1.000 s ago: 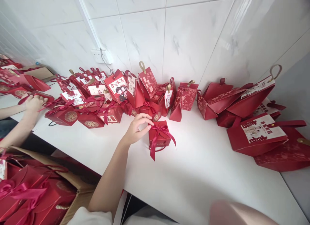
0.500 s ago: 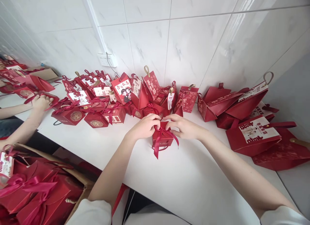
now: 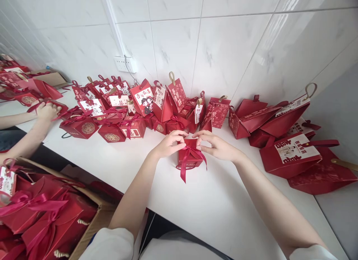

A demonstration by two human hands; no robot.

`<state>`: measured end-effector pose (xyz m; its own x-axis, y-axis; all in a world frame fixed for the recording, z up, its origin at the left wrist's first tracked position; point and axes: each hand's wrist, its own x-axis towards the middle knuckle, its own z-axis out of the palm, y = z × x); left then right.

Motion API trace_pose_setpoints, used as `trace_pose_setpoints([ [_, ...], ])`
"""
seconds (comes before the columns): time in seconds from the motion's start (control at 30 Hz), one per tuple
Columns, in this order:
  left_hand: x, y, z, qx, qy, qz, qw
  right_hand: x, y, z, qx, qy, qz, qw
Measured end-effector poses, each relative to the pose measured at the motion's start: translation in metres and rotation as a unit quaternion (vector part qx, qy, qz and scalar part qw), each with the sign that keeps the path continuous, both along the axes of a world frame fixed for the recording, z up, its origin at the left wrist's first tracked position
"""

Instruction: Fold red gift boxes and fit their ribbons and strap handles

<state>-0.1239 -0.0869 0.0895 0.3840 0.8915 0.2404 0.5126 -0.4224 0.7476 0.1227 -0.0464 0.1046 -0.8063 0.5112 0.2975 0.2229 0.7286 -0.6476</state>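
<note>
A small red gift box (image 3: 192, 161) with a red ribbon bow stands on the white table (image 3: 218, 207) in front of me. My left hand (image 3: 167, 143) pinches the box's top from the left. My right hand (image 3: 216, 145) pinches it from the right, fingertips of both hands meeting at the bow's knot. Loose ribbon tails hang down the box's front.
Many red gift boxes and bags (image 3: 134, 110) crowd the back of the table along the tiled wall; larger red bags (image 3: 291, 152) lie at right. A cardboard carton (image 3: 41, 215) of ribboned red boxes sits at lower left. Another person's hands (image 3: 46, 111) work at far left.
A second ago only my left hand touched the box; my right hand has come in from the lower right and joined it at the bow. The view shifted slightly.
</note>
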Motion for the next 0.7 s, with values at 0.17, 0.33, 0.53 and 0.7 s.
trace_pose_setpoints([
  [0.17,0.006,0.003,-0.006,-0.012,-0.061,-0.003,0.998,0.001,-0.003,-0.003,-0.04,0.003,-0.017,0.999],
  [0.33,0.004,-0.016,0.004,0.134,-0.128,0.122,0.975,0.01,-0.018,-0.009,0.04,0.121,-0.153,0.98],
  [0.53,-0.011,-0.054,0.047,0.36,-0.196,0.37,0.834,0.022,-0.043,-0.007,0.034,0.181,-0.304,0.935],
  [0.7,0.002,-0.039,0.028,0.023,0.01,0.274,0.961,0.007,-0.052,-0.019,-0.273,-0.058,-0.217,0.935],
])
